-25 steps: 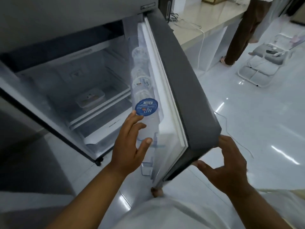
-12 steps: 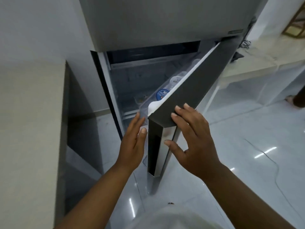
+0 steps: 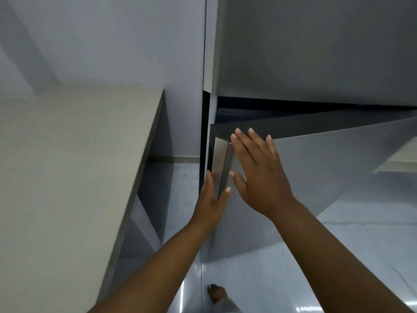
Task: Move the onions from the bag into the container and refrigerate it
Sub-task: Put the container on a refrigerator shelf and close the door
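The grey lower fridge door (image 3: pixel 327 177) stands only a narrow gap away from the fridge body (image 3: pixel 316 53). My right hand (image 3: pixel 259 175) lies flat on the door's outer face near its free edge, fingers spread. My left hand (image 3: pixel 212 199) touches the door's silver edge strip (image 3: pixel 220 163) from the left, thumb on the front. A dark slit of the interior (image 3: pixel 248 107) shows above the door. The container with onions and the bag are hidden from view.
A beige countertop (image 3: pixel 67 166) runs along the left, close to the fridge, with a narrow floor gap (image 3: pixel 171 199) between them. Glossy white floor (image 3: pixel 338 256) lies below. My bare foot (image 3: pixel 216 292) stands near the door's lower corner.
The door has swung from wide open to nearly closed. The shelves, the container and the bottles in the door are no longer visible. My right hand moved onto the door's front; the left stays at its edge.
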The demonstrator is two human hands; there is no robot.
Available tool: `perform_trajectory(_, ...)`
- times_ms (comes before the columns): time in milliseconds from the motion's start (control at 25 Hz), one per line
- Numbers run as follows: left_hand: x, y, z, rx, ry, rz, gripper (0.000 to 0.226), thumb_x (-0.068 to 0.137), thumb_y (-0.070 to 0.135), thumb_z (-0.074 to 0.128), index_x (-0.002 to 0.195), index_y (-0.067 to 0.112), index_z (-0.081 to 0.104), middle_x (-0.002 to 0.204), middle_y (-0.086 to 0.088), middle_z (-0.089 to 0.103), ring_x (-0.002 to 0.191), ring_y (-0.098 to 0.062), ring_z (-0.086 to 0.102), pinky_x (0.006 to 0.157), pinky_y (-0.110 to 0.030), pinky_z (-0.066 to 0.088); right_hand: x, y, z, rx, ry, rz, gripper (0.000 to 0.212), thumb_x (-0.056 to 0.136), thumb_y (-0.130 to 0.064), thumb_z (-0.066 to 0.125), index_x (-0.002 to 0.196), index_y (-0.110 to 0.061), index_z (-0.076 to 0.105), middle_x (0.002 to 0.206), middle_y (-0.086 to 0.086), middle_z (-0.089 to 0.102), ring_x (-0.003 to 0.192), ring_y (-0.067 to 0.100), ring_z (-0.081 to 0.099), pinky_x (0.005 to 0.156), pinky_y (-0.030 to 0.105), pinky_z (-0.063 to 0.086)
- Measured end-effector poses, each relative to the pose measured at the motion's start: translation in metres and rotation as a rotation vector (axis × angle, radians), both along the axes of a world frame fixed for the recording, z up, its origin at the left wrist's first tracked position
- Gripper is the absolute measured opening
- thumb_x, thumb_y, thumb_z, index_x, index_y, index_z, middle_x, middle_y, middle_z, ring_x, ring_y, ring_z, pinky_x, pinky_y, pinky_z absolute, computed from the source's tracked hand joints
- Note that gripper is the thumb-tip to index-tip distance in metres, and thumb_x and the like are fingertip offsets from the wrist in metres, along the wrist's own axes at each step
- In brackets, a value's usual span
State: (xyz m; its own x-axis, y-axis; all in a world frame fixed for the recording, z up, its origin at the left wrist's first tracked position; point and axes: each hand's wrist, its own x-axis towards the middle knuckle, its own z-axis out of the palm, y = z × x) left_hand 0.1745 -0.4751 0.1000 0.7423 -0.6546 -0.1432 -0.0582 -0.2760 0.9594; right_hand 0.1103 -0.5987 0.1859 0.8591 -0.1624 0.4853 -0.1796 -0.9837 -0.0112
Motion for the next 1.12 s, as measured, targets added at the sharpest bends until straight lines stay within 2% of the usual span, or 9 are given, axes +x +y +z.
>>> perform_trajectory(200,0.051,-0.037,-0.001,0.024,0.04,0.119,0.086,0.091,0.06,0.045,0.152,0.034,-0.009,0.165,0.005,0.003,0.151,-0.02,0.011,0.12,-0.045,0.019,0.046,-0.032,-0.005,-0.016,0.026,0.07,0.076,0.089,-0.029,0.06,0.151,-0.009,0.02,0.161,0.008,0.017,0.15,0.024,0.007,0.122,0.046,0.009)
perform_trajectory(360,0.088,-0.062,-0.003,0.026,0.093,0.174,0.086,0.087,0.066,0.045,0.151,0.04,-0.006,0.165,0.006,0.007,0.15,-0.023,0.014,0.116,-0.045,0.022,0.081,-0.05,-0.015,-0.032,-0.002,0.075,0.076,0.089,-0.029,0.057,0.151,-0.005,0.019,0.162,0.011,0.014,0.15,0.025,0.004,0.122,0.047,0.008)
perform_trajectory(560,0.126,-0.077,-0.006,-0.025,0.202,0.203,0.071,0.096,0.042,0.047,0.151,0.044,0.003,0.164,0.004,0.013,0.149,-0.024,0.018,0.109,-0.039,0.024,0.105,-0.072,-0.033,-0.038,0.041,0.077,0.074,0.092,-0.027,0.053,0.151,-0.003,0.016,0.162,0.014,0.008,0.15,0.028,0.001,0.121,0.051,0.011)
perform_trajectory(760,0.145,-0.085,0.0,0.022,0.198,0.193,0.067,0.099,0.031,0.044,0.153,0.041,0.005,0.162,0.0,0.021,0.147,-0.026,0.024,0.116,-0.046,0.024,0.117,-0.089,-0.038,-0.05,0.085,0.107,0.074,0.092,-0.024,0.052,0.151,-0.003,0.013,0.162,0.015,0.004,0.15,0.029,-0.001,0.12,0.053,0.007)
perform_trajectory(880,0.139,-0.079,-0.002,0.031,0.157,0.191,0.064,0.098,0.039,0.046,0.151,0.044,0.009,0.162,0.002,0.021,0.147,-0.025,0.024,0.108,-0.039,0.029,0.117,-0.087,-0.042,0.031,0.037,0.157,0.071,0.092,-0.025,0.052,0.15,-0.004,0.018,0.162,0.014,0.008,0.15,0.028,0.001,0.121,0.053,0.008)
perform_trajectory(1000,0.12,-0.055,-0.018,0.049,0.12,0.234,0.066,0.093,0.053,0.05,0.15,0.042,0.019,0.16,0.007,0.027,0.144,-0.015,0.029,0.109,-0.034,0.031,0.111,-0.074,-0.058,0.181,-0.002,0.285,0.061,0.094,-0.028,0.046,0.148,-0.007,0.026,0.16,0.012,0.021,0.15,0.025,0.008,0.121,0.047,0.014)
perform_trajectory(1120,0.082,-0.001,-0.051,0.122,0.125,0.314,0.062,0.092,0.051,0.054,0.147,0.033,0.033,0.15,0.009,0.044,0.124,0.004,0.046,0.095,-0.007,0.034,0.094,-0.045,-0.099,0.37,0.194,0.423,0.056,0.096,-0.03,0.049,0.147,-0.014,0.031,0.155,0.005,0.032,0.147,0.017,0.018,0.118,0.036,0.024)
